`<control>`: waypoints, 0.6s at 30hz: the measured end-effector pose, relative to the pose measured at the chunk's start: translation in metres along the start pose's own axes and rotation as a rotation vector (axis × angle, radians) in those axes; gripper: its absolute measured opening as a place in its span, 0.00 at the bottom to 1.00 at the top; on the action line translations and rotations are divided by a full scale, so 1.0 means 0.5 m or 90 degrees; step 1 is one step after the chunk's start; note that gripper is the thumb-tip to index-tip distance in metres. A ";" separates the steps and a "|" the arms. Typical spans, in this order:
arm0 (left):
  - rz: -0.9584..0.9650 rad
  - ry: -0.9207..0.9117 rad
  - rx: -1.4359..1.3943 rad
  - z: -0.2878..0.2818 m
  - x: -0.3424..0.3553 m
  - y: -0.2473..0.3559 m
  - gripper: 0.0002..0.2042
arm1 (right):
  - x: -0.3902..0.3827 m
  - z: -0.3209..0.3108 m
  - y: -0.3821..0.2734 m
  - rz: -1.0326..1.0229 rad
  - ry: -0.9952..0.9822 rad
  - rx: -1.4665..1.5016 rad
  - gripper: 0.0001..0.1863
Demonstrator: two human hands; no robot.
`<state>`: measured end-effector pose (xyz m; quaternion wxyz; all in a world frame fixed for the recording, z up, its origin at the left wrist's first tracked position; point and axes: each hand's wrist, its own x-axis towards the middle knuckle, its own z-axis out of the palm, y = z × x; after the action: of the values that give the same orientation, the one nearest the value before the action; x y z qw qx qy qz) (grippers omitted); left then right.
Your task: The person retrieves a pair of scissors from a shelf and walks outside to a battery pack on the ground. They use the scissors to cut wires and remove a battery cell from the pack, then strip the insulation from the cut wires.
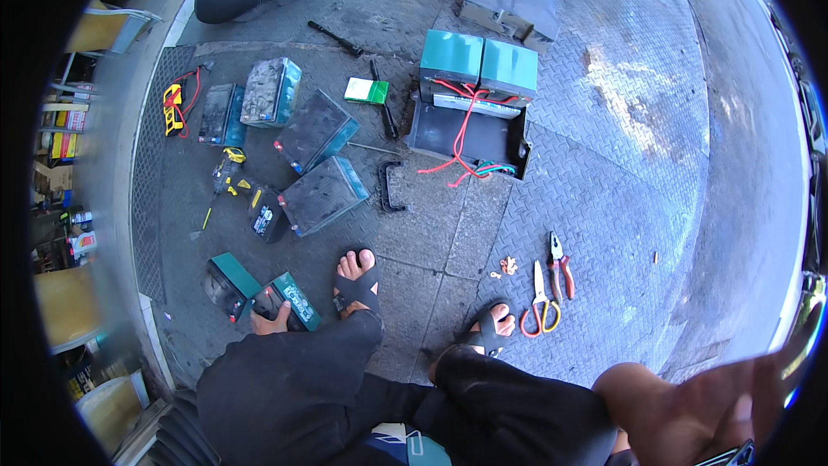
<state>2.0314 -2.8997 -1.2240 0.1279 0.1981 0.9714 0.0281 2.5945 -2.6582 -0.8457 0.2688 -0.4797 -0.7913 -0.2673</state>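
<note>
At the lower left, my left hand (272,321) grips the near end of a battery with a green top (299,300), which stands on the ground beside my left foot. A second green-topped battery (230,283) is just left of it. Large and close at the lower right is my right hand (716,410), raised with its fingers bent. A dark, shiny-edged object (735,455) shows against it, mostly cut off by the frame's edge, so its kind is unclear.
Several dusty batteries (323,196) stand left of centre near a yellow-black cordless drill (228,174) and yellow multimeter (173,110). Ahead, two green batteries (479,63) with red wires sit in an open black case (470,131). Scissors (540,304) and pliers (559,267) lie right of my feet.
</note>
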 end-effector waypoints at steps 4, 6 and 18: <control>0.380 0.092 -0.116 -0.112 -0.046 0.157 0.39 | -0.028 0.129 -0.025 0.388 0.091 0.327 0.28; 0.390 -0.162 -0.340 -0.144 -0.066 0.286 0.21 | -0.055 0.204 -0.043 0.505 -0.022 0.384 0.28; 0.431 -0.636 -0.570 0.092 -0.138 1.036 0.13 | -0.265 0.369 -0.124 0.587 -0.380 0.416 0.15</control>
<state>2.3001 -2.4500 -1.1974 0.6063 0.4041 0.5795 0.3650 2.5597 -2.6391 -1.0778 0.2569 -0.7179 -0.5851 0.2760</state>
